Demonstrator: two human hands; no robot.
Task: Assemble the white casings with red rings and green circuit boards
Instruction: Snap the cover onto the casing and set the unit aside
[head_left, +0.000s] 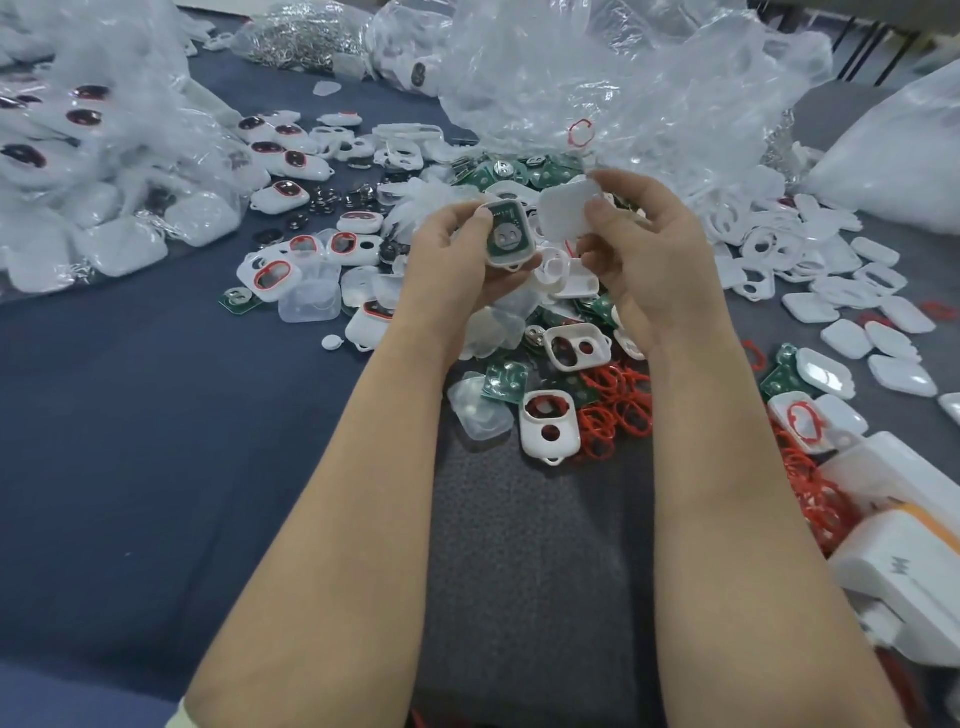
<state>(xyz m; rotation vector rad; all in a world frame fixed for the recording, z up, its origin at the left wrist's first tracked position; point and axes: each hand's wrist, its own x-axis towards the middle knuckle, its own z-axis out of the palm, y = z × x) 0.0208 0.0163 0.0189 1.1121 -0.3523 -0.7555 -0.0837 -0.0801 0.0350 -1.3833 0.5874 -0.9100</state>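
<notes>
White casing (521, 263) with a green circuit board (505, 240) seated inside sits in the left hand (457, 260), open side up; the thumb and curled fingers grip it by its edges above the middle of the desk (156, 415). Just beside it, the right hand (657, 260) pinches a plain white cover (566, 213) between thumb and fingertips, tilted, and close to the casing but apart from it.

Below the hands lie two empty casings, one (549, 427) nearer the person and one (577, 347) further off. A tangle of red rings (615, 410) lies beside them. More green boards (519, 174) are heaped behind the hands, at the foot of a crumpled clear plastic bag (623, 78). To the left, casings fitted with red rings (270, 275) are scattered on the dark cloth, and a bag of white pieces (78, 156) lies further left. Loose white covers (852, 332) spread over the right side. A white box (909, 571) stands at the lower right edge.
</notes>
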